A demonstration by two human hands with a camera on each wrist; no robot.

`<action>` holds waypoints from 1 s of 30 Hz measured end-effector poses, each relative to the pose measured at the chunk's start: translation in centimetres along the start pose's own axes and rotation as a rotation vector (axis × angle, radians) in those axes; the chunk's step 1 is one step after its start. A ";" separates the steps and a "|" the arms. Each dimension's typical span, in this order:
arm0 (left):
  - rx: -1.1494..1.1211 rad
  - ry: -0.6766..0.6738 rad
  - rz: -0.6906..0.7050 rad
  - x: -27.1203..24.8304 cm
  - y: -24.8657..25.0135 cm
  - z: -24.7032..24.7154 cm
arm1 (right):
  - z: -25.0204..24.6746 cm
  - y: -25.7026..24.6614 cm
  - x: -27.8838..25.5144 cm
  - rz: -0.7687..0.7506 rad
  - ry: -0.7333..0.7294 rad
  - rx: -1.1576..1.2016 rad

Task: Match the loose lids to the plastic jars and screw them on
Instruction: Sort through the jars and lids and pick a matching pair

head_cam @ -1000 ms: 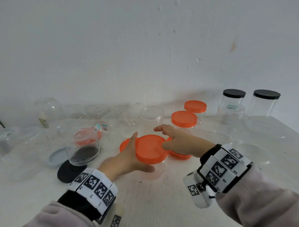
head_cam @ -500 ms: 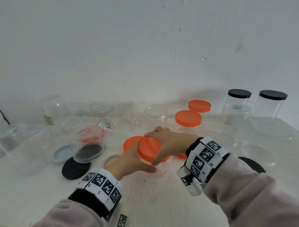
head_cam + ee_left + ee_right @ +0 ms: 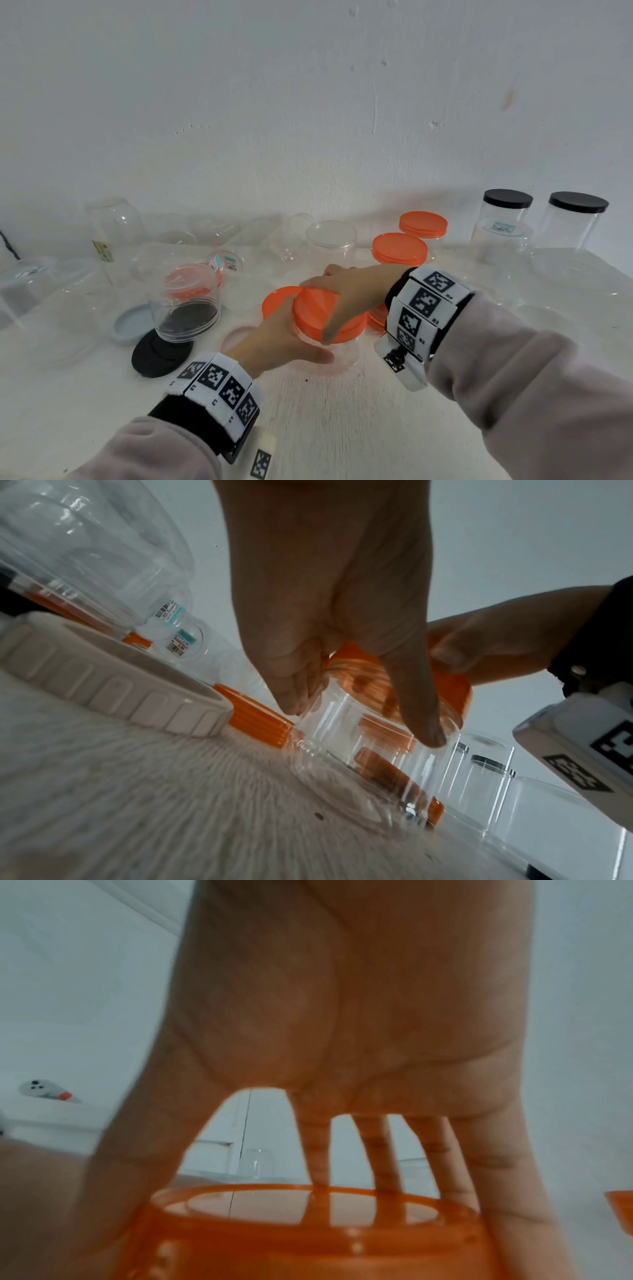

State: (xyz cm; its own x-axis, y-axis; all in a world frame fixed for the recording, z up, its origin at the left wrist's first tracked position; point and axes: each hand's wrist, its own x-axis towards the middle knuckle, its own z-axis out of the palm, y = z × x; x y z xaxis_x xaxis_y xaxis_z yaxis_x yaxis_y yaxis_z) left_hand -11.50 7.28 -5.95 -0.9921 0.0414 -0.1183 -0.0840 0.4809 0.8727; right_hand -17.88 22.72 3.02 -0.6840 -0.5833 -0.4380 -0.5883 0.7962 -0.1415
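A short clear plastic jar (image 3: 337,356) stands near the middle of the white table, with an orange lid (image 3: 317,308) sitting on its mouth. My left hand (image 3: 281,337) grips the jar's wall from the left, thumb in front (image 3: 416,712). My right hand (image 3: 346,291) lies over the lid from the right, fingers and thumb curled round its rim (image 3: 308,1240). Behind the jar lie two loose orange lids (image 3: 277,301), one (image 3: 376,318) partly hidden under my right wrist.
Two orange-lidded jars (image 3: 399,248) and two black-lidded jars (image 3: 507,212) stand at the back right. On the left, a clear jar (image 3: 186,305) stands over a black lid (image 3: 159,354) beside a grey lid (image 3: 128,322). Several open clear jars line the wall. A white ribbed lid (image 3: 113,669) lies nearby.
My right hand swung over the orange lid and took hold of its rim; its wrist has since turned further. The left hand stayed on the jar.
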 end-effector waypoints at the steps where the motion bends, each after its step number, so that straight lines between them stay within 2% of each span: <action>1: 0.004 0.001 -0.003 0.0 0.0 0.0 | 0.1 -0.1 0.0 0.011 0.015 0.000; 5: 0.016 -0.002 -0.007 0.0 -0.2 -0.1 | 1.0 -1.1 0.5 0.106 0.096 -0.025; 7: 0.013 -0.008 -0.004 0.0 -0.2 -0.1 | 0.9 -1.2 0.6 0.127 0.059 -0.075; 11: 0.027 -0.011 0.007 0.1 -0.1 -0.1 | -0.5 -1.3 0.0 0.017 -0.038 -0.095; 21: 0.050 -0.030 0.006 0.3 -0.3 -0.3 | 0.1 -1.4 0.4 0.006 0.043 -0.111; 30: 0.109 0.051 0.066 0.5 -0.4 0.2 | 0.2 -0.8 0.6 -0.055 0.061 -0.052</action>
State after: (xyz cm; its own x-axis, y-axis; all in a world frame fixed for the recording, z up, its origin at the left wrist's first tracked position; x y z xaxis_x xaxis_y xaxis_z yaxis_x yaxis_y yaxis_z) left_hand -11.94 7.32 -6.44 -0.9988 0.0328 -0.0356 -0.0105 0.5708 0.8210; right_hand -17.72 21.76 2.74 -0.6741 -0.6357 -0.3761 -0.6460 0.7543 -0.1173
